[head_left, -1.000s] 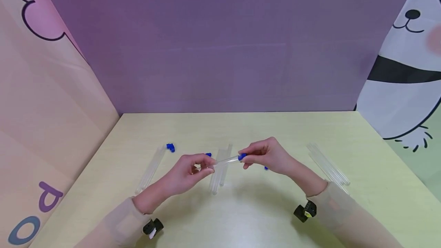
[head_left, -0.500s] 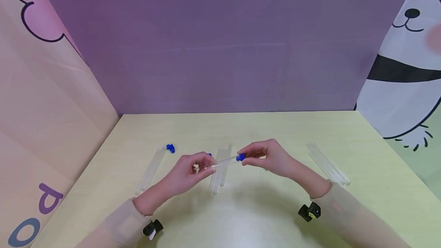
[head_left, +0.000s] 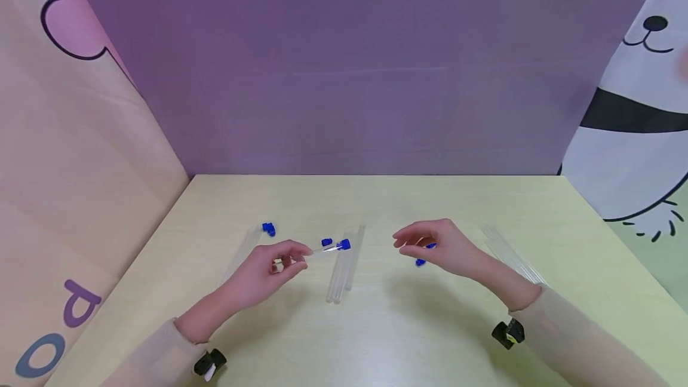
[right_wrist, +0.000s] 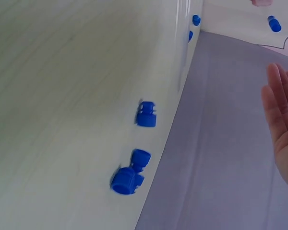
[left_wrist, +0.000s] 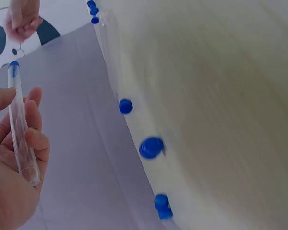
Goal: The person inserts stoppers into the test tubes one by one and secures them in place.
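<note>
My left hand [head_left: 267, 272] pinches a clear test tube [left_wrist: 22, 129] between thumb and fingers, above the table. A blue cap [head_left: 344, 245] sits in the tube's far end, which points right. In the left wrist view the tube's rounded bottom lies against the palm. Off to the right, my right hand [head_left: 443, 246] holds nothing, its fingers loosely bent and apart from the thumb. Under it lie several loose blue caps [head_left: 421, 262], partly hidden by the hand; the right wrist view shows these caps [right_wrist: 146, 114] lying on the table.
Clear tubes [head_left: 344, 267] lie mid-table, with a blue cap [head_left: 326, 242] beside them. More tubes [head_left: 242, 255] lie left, partly behind my left hand, near blue caps [head_left: 269, 229]. Another tube group [head_left: 513, 255] lies right. A purple panel [head_left: 344, 76] stands behind the table.
My right hand has let go of the blue cap on the tube and moved right. My left hand has drawn the capped tube to the left.
</note>
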A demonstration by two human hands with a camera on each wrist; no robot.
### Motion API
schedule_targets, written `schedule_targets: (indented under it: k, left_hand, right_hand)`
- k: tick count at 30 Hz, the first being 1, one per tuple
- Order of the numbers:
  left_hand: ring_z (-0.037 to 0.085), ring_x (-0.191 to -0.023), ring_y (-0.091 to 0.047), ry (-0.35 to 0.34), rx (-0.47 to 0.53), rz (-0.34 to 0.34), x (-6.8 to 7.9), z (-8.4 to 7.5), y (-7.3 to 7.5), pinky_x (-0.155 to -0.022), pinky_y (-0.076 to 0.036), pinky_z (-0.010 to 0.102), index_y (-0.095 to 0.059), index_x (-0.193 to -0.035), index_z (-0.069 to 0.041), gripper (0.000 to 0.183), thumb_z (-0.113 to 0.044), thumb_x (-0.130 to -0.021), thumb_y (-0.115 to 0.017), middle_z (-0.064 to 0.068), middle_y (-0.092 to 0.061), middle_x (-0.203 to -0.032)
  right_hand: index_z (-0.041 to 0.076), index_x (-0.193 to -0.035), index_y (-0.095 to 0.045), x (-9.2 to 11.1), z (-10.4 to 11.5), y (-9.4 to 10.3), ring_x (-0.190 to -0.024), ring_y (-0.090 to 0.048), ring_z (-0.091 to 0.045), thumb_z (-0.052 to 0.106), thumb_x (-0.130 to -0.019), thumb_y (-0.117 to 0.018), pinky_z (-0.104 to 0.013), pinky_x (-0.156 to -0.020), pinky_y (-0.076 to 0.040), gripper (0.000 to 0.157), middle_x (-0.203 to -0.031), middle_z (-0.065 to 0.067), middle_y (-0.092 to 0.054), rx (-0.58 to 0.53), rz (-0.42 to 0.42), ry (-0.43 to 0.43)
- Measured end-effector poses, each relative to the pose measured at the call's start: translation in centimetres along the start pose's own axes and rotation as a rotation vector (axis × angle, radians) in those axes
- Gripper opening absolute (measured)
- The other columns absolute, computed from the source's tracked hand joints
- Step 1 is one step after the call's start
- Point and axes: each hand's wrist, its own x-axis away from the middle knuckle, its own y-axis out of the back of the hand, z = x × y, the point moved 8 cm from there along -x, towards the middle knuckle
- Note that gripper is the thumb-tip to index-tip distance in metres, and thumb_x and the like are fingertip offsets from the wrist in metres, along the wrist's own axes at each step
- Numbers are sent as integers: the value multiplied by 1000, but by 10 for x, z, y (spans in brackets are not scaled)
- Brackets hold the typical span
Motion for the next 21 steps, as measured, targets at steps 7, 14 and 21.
schedule_targets:
  k: [7,14,21]
  left_hand:
    - [9,-57,-48,33,-40,-68,11,10,23,-43,-36,21,-61,-99,-18,15,-21,-85,-63,-6,-58,-73]
    - [7,-66,-54,56,-90,-91,21,20,38,-54,-46,23,-59,-99,-17,13,-20,-86,-61,-7,-61,-78]
    - [13,-66,-63,109,-137,-93,29,34,54,-60,-49,25,-55,-99,-16,16,-14,-85,-62,-4,-65,-83]
  right_hand:
    - [4,-101,-64,7,-1,7,-76,-61,-10,1,-79,-66,-27,-72,-49,23,-88,0,-66,77,7,47]
    - [4,-100,-64,11,-14,10,-73,-62,-13,0,-78,-68,-28,-69,-49,23,-87,-3,-66,122,12,72]
    - [12,-104,-64,14,-44,13,-76,-59,-7,16,-79,-69,-28,-71,-49,25,-91,7,-64,141,20,83]
